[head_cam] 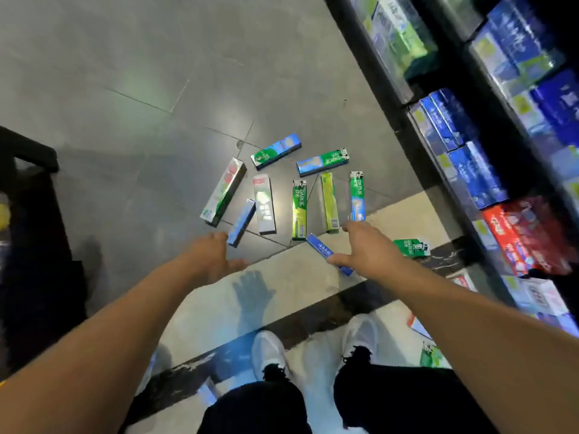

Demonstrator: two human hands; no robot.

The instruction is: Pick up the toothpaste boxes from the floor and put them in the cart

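Boxes (299, 209) lie scattered flat on the floor (125, 89) ahead of my feet, most side by side. My left hand (213, 253) hovers spread and empty near a small blue box (241, 221); my right hand (365, 249), also spread, overlaps another blue one (319, 247). The shelf (391, 114) crowds the right; the left is open.

Boxes (297, 195) on floor (125, 89), left of shelves (488, 136)
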